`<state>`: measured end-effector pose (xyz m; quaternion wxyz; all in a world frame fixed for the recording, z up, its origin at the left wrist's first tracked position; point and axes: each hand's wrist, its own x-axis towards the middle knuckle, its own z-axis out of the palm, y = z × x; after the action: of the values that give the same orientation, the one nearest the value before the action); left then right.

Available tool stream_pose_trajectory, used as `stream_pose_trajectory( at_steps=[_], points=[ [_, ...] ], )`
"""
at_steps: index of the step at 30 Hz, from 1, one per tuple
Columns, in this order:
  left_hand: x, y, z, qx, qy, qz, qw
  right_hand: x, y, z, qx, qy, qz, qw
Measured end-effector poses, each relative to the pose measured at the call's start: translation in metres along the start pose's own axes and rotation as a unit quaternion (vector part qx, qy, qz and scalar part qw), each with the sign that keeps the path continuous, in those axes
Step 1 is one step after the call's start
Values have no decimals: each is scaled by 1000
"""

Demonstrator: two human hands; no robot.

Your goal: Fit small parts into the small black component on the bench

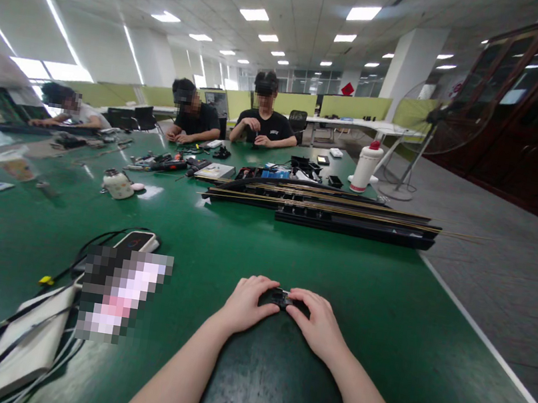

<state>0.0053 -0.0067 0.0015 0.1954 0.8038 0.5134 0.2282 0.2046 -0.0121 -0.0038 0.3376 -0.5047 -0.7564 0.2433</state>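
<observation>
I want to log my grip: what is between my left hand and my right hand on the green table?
A small black part, pinched between the fingertips of the left hand and the right hand, as the head view shows.

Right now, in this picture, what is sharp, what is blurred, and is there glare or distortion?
In the head view the left hand, right hand and the small black part they hold are sharp; the cup at the left edge is smeared; the ceiling lights leave pale glare on the table; the wide lens stretches the corners.
</observation>
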Motion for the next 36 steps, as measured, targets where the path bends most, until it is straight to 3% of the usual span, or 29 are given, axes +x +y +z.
stream_pose_trajectory(
  at_steps=[11, 23, 36],
  points=[
    [1, 3, -1, -3, 11, 9, 1000, 0, -2, -1, 9, 2, 11, 1000],
    [1, 3, -1, -5, 5, -3, 1000, 2, -4, -5, 106, 27, 61, 992],
    [1, 8, -4, 3, 2, -11, 1000, 7, 5, -3, 278, 107, 122, 947]
  ],
)
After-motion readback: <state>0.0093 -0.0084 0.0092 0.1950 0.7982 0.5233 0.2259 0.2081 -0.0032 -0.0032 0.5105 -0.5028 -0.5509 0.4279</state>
